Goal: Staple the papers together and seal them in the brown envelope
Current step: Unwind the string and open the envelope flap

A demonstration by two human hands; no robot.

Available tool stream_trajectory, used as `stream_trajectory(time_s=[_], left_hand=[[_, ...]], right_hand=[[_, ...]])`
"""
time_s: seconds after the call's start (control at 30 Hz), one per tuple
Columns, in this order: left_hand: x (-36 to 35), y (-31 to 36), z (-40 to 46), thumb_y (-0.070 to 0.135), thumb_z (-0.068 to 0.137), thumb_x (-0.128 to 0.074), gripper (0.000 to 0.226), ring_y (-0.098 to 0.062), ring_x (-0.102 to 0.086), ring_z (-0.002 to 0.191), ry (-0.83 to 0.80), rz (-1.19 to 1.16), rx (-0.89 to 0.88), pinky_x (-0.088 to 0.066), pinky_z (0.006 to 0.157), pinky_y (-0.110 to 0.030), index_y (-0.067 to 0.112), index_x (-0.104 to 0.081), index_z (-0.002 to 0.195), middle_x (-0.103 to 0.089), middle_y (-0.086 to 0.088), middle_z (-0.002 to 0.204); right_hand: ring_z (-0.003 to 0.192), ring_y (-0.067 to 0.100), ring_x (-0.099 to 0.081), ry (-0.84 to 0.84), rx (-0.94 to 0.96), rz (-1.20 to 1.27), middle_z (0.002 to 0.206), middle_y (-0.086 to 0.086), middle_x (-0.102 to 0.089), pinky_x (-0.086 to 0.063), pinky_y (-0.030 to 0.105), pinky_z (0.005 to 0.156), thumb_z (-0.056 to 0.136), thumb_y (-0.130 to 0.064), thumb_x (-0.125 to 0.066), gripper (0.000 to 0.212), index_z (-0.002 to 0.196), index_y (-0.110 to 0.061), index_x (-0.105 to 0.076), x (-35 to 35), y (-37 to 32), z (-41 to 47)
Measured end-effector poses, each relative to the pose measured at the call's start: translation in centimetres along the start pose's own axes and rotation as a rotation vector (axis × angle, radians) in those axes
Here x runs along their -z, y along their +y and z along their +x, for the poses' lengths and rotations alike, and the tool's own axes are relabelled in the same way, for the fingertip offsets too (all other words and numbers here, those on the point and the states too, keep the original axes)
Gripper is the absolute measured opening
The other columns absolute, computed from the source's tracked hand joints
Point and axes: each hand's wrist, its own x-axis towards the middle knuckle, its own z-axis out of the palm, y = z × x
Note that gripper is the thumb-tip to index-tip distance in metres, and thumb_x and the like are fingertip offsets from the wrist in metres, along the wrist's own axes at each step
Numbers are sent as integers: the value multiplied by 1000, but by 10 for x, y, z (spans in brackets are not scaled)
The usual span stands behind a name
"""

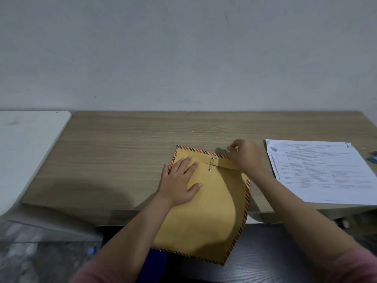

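Head view looks down on a wood-grain desk (126,144) set against a pale wall. A brown envelope (210,211) with a red-and-dark striped border lies on the desk at a slight slant, its near end hanging past the desk's front edge. The left hand (179,180) lies flat on the envelope's upper left part, fingers straight and spread, pressing the paper down without gripping anything. Just to the right of those fingertips sit the two round closure buttons (211,164), one on the folded flap and one on the body below it, with a thin string between them. The flap (228,163) is folded down across the top of the envelope. The right hand (246,156) is at the flap's right end, beside the buttons, with its fingers curled and thumb and forefinger pinched together at the envelope's top edge; what it pinches is too small to make out, possibly the end of the string. Well to the right of that hand, apart from the envelope, a stack of printed papers (322,170) lies on the desk. Beyond the papers, at the frame's right edge, a small blue object (372,158) is partly cut off. To the left of the pressing hand, a white tabletop (26,144) adjoins the desk.
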Motion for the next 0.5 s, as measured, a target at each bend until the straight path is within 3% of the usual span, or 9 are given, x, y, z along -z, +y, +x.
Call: stream_trajectory(time_s=[0.17,0.3,0.4,0.5], left_hand=[[0,1,-2,69,84,-24,72,-15,-7,147,11,17,-22,-7,114,-59,39,-13,148,-8,10,160],[1,2,-2,68,85,-27,71,-14,-5,147,-2,11,-20,-4,113,-59,38,-16,147,-6,10,160],[0,1,-1,68,85,-30,68,-14,-5,147,4,12,-15,-4,113,-60,32,-29,144,-10,8,159],[-1,1,-2,68,85,-29,69,-14,-7,147,19,13,-19,-5,113,-59,32,-29,144,-10,8,159]], right_hand=[[86,37,-61,-38,69,-51,91,16,-70,-41,36,64,91,-22,-53,21,92,-5,-65,-18,-27,21],[84,32,-64,-77,216,56,88,11,-71,-45,35,64,89,-25,-56,16,91,-11,-64,-31,-51,17],[71,22,-64,-113,279,164,75,4,-69,-50,35,60,87,-25,-60,13,85,-12,-64,-34,-54,-1],[48,3,-47,-138,249,258,56,-7,-56,-36,26,48,85,-23,-64,12,78,-13,-63,-27,-42,-27]])
